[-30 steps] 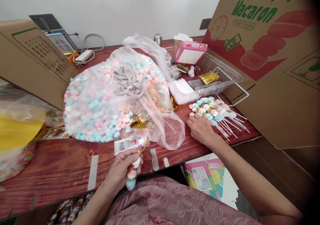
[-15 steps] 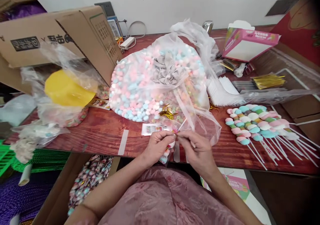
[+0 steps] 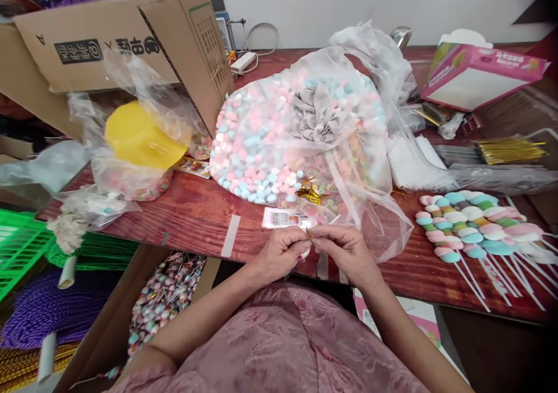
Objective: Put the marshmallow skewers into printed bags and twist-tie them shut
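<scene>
My left hand (image 3: pixel 279 253) is closed in a pinch round the gathered neck of a wrapped marshmallow lollipop (image 3: pixel 304 254), most of it hidden behind my fingers. My right hand (image 3: pixel 349 252) meets it, thumb and forefinger pinched on a gold twist tie (image 3: pixel 309 235) at that neck. Just beyond the fingers lie a printed clear wrapper (image 3: pixel 283 218) and a small heap of gold twist ties (image 3: pixel 312 194). To the right, several marshmallow twists on white sticks (image 3: pixel 473 224) rest side by side on the red-brown table (image 3: pixel 196 224).
Behind my hands sits a large clear bag of pastel marshmallows (image 3: pixel 257 143), a grey cloth on top. Cardboard boxes (image 3: pixel 174 50) and a yellow sheet (image 3: pixel 143 137) stand left. A pink-and-white carton (image 3: pixel 483 76) is back right. Below the table edge, a box holds wrapped sweets (image 3: pixel 163 300).
The view has turned left, so the table things appear further right. My hands have drawn closer together at the twist tie, and the lollipop hanging below my left hand is now mostly hidden.
</scene>
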`<state>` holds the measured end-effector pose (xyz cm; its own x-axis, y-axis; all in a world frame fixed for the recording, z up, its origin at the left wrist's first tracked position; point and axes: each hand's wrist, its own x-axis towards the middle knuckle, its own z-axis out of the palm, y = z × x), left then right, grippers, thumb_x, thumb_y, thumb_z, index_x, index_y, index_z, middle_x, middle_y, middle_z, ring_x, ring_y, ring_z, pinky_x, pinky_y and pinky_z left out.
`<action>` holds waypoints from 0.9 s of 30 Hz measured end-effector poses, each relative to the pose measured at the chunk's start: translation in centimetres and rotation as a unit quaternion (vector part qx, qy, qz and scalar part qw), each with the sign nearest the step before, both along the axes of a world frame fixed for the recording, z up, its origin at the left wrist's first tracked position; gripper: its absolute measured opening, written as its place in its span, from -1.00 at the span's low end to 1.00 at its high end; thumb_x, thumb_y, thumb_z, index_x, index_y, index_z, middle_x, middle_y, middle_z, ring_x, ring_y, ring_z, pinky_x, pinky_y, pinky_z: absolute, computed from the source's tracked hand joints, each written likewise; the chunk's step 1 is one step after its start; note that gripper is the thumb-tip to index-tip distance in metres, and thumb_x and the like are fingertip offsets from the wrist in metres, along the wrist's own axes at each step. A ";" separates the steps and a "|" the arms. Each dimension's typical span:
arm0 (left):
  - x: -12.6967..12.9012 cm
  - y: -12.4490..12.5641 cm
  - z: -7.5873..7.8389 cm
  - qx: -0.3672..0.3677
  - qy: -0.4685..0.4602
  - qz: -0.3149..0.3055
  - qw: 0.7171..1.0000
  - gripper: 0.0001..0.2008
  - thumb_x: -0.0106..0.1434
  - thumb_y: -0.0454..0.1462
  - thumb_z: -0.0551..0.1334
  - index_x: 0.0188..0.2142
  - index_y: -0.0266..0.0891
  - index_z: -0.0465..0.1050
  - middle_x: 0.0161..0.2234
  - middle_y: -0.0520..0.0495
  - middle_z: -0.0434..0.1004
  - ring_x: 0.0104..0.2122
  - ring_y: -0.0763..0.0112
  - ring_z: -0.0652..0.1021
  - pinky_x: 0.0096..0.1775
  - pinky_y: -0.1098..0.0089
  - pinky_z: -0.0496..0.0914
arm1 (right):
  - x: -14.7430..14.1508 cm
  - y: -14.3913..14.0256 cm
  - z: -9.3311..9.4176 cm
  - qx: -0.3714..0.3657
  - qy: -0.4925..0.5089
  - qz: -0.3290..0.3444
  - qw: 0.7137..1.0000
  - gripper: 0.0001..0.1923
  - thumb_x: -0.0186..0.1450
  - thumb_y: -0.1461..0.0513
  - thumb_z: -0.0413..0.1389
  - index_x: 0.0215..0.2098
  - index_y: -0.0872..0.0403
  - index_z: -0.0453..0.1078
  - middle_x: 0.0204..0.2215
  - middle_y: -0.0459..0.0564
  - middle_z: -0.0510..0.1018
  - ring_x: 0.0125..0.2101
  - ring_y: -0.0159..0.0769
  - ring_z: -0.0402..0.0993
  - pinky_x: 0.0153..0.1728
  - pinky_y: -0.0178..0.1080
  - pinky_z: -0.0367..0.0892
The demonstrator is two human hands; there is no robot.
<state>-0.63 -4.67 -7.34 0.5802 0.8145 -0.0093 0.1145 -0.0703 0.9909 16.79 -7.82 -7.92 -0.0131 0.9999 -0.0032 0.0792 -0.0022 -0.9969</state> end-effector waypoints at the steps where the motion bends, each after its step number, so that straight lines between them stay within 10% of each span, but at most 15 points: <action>1: -0.2 0.0 0.1 -0.004 0.002 -0.006 1.000 -0.67 0.27 -0.18 0.16 -0.58 -0.27 0.35 -0.57 0.05 0.27 -0.52 0.51 0.28 -0.41 0.44 0.19 | -0.1 0.1 -0.1 -0.002 0.002 0.002 1.000 -0.80 0.15 0.15 0.23 -0.28 0.05 0.60 -0.53 -0.08 0.58 -0.52 -0.37 0.43 -0.43 -0.29 0.39; 10: -0.6 0.0 -0.9 -0.085 -0.017 0.053 0.995 -0.68 0.18 -0.07 0.26 -0.51 -0.27 0.47 -0.54 0.01 0.35 -0.52 0.51 0.32 -0.43 0.47 0.22 | -1.3 -0.5 -0.7 0.086 -0.100 -0.016 0.991 -0.60 0.28 0.24 0.11 0.09 0.09 0.41 -0.61 -0.25 0.26 -0.58 -0.48 0.18 -0.51 -0.36 0.19; 18: -0.1 -0.5 -0.6 -0.202 -0.059 0.098 0.973 -0.65 0.10 -0.01 0.31 -0.51 -0.26 0.40 -0.63 0.10 0.28 -0.67 0.62 0.22 -0.59 0.51 0.10 | -2.7 -2.8 -2.6 0.255 -0.153 -0.136 0.945 -0.50 0.27 0.35 0.15 0.16 0.02 0.25 -0.39 -0.10 0.53 -0.41 -0.38 0.44 -0.33 -0.27 0.38; 23: 0.4 -0.5 0.2 -0.063 -0.037 0.090 0.993 -0.73 0.23 -0.14 0.22 -0.50 -0.27 0.40 -0.56 0.06 0.32 -0.53 0.54 0.31 -0.42 0.49 0.24 | -2.8 -4.0 -2.2 0.124 -0.098 -0.179 0.971 -0.90 0.24 0.21 0.23 -0.29 0.06 0.44 -0.39 -0.06 0.55 -0.39 -0.35 0.46 -0.35 -0.29 0.39; 27: 0.9 -0.7 0.7 0.049 -0.008 0.067 0.997 -0.75 0.27 -0.21 0.19 -0.51 -0.28 0.40 -0.52 0.03 0.35 -0.46 0.49 0.34 -0.34 0.46 0.25 | -1.8 -3.3 -1.6 0.003 0.034 -0.094 0.995 -0.78 0.24 0.09 0.21 -0.45 0.07 0.43 -0.54 -0.10 0.49 -0.52 -0.38 0.37 -0.50 -0.33 0.32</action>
<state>0.22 -5.39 -6.59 0.4651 0.8814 0.0825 0.1135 -0.1518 0.9819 14.98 -11.14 -9.53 0.1734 0.9848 -0.0036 0.0105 -0.0055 -0.9999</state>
